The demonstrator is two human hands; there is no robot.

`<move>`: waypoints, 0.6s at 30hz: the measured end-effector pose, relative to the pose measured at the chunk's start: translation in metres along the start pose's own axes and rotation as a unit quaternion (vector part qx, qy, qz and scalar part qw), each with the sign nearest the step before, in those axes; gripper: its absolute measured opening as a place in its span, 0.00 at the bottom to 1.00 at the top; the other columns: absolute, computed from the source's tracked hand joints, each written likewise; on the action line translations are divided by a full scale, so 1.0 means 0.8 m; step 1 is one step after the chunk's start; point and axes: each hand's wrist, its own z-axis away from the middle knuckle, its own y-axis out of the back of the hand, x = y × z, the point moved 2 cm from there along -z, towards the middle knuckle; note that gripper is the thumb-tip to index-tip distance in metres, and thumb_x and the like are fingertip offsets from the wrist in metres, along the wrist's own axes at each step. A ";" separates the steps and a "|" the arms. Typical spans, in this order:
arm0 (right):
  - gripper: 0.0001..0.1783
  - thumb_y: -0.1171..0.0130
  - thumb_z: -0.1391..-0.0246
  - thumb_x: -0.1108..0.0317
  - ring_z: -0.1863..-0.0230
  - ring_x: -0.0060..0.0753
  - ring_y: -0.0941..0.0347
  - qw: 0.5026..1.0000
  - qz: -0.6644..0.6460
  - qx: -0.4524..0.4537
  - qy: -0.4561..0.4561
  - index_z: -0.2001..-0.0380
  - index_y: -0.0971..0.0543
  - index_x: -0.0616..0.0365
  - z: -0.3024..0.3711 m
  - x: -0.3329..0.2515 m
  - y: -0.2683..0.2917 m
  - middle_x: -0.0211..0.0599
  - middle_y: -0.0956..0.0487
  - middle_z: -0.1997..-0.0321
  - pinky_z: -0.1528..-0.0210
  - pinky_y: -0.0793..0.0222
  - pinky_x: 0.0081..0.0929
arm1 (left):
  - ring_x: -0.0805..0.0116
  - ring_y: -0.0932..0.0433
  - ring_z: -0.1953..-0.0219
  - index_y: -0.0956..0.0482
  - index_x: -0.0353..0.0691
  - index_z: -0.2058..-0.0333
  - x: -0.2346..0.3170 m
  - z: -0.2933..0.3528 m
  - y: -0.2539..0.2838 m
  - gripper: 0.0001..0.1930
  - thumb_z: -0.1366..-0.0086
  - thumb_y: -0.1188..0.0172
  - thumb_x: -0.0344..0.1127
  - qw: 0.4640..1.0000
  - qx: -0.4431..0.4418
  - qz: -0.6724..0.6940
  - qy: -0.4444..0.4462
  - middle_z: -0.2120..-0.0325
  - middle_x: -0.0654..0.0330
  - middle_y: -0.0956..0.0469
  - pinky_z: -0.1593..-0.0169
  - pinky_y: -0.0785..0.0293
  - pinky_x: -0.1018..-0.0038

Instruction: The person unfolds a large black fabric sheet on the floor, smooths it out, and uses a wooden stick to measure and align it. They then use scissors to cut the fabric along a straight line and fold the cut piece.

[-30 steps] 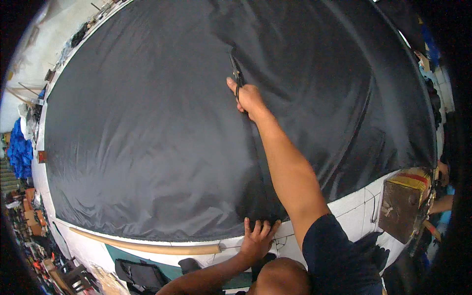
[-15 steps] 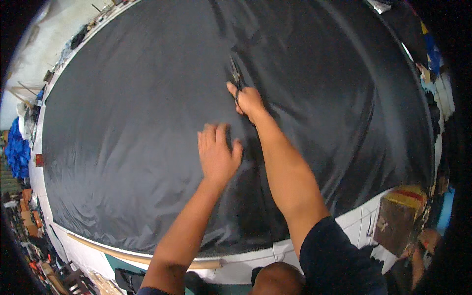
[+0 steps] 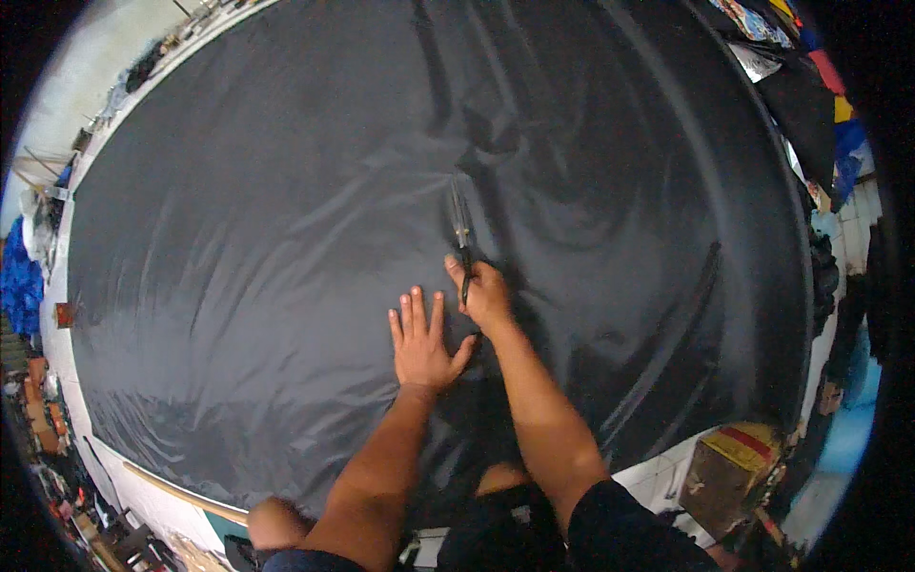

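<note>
Black cloth (image 3: 286,191): top cut off | scissors (image 3: 462,234): partly hidden by right fingers (image 3: 488,276) | lower-left clutter (image 3: 81,515): too small

Long-bladed, black-handled metal scissors (image 3: 463,234) are pointing forward from the right hand (image 3: 487,294). A broad, slightly shiny black fabric sheet (image 3: 257,248) is lying beneath that hand and the left hand (image 3: 422,350), wrinkling ahead of both.

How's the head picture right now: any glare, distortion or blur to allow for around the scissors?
Head view: pale sheen streaks the black sheet; its left edge bows with the fisheye, and the corners go black; lower-left clutter is too soft to identify; the scissors read clearly enough at the blades, but their dark handles blend into the sheet.
</note>
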 end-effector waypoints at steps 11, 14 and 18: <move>0.22 0.39 0.42 0.48 0.86 0.16 0.38 0.999 -0.037 -0.001 0.003 0.78 0.30 0.52 -0.017 -0.017 -0.010 0.23 0.34 0.86 0.82 0.43 0.20 | 0.37 0.52 0.31 0.41 0.41 0.35 -0.010 -0.008 -0.008 0.48 0.49 0.40 0.65 0.998 -0.062 0.017 0.024 0.33 0.38 0.49 0.32 0.61 0.42; 0.23 0.39 0.43 0.46 0.86 0.17 0.39 0.999 -0.046 -0.014 0.003 0.79 0.31 0.51 -0.074 -0.058 -0.020 0.23 0.34 0.86 0.83 0.45 0.21 | 0.36 0.51 0.32 0.41 0.41 0.35 -0.013 -0.007 -0.010 0.49 0.49 0.39 0.65 0.997 -0.075 0.016 0.027 0.34 0.37 0.49 0.32 0.60 0.40; 0.26 0.39 0.45 0.42 0.86 0.19 0.40 0.999 -0.039 -0.025 -0.015 0.80 0.31 0.51 -0.148 -0.108 -0.028 0.23 0.35 0.86 0.83 0.46 0.22 | 0.34 0.52 0.32 0.42 0.41 0.35 -0.016 -0.002 -0.016 0.49 0.49 0.38 0.65 0.997 -0.079 0.005 0.018 0.34 0.35 0.49 0.33 0.60 0.38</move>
